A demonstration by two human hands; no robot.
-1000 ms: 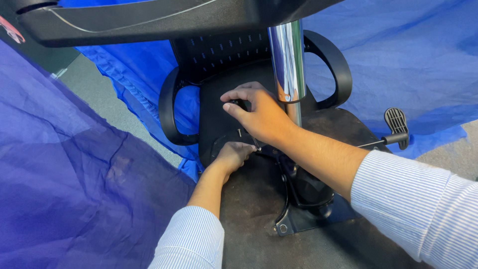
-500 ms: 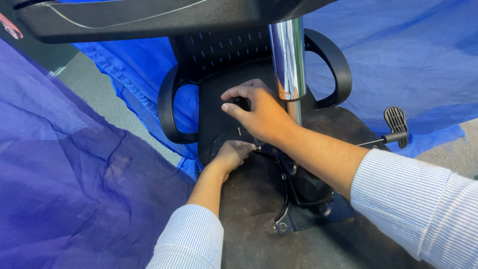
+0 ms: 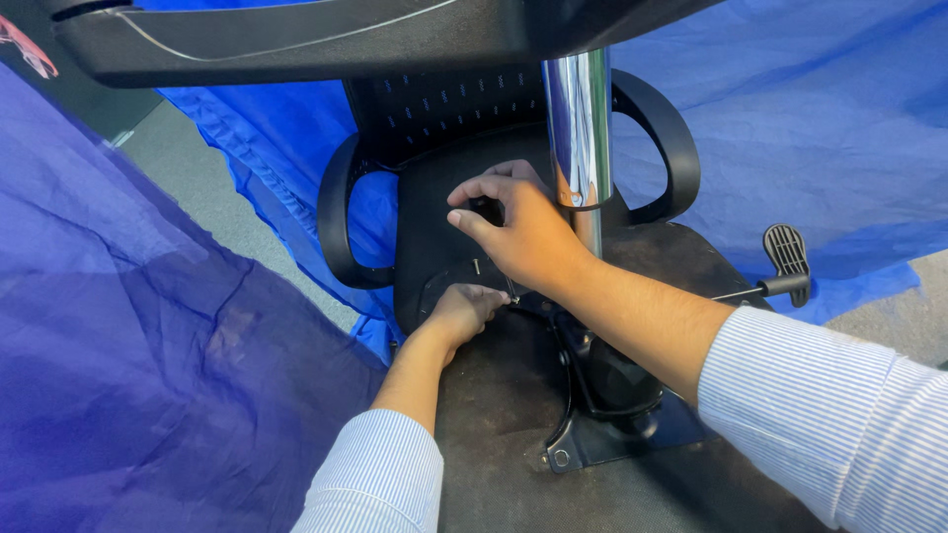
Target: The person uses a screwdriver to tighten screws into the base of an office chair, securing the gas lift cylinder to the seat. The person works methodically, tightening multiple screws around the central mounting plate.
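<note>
Evidently the upturned black office chair's underside plate (image 3: pixel 434 257) was only partly fastened: the right hand (image 3: pixel 523 232) curled round a dark knob, the left hand (image 3: pixel 462 308) pinching a small screw beside the mechanism.

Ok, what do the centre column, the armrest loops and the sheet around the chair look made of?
The column looks like polished chromed metal, since it mirrors its surroundings. The armrest loops look like matte black moulded plastic, smooth with a dull sheen. The blue sheet seems a thin non-woven fabric or plastic, going by its creases and slight translucence.
</note>
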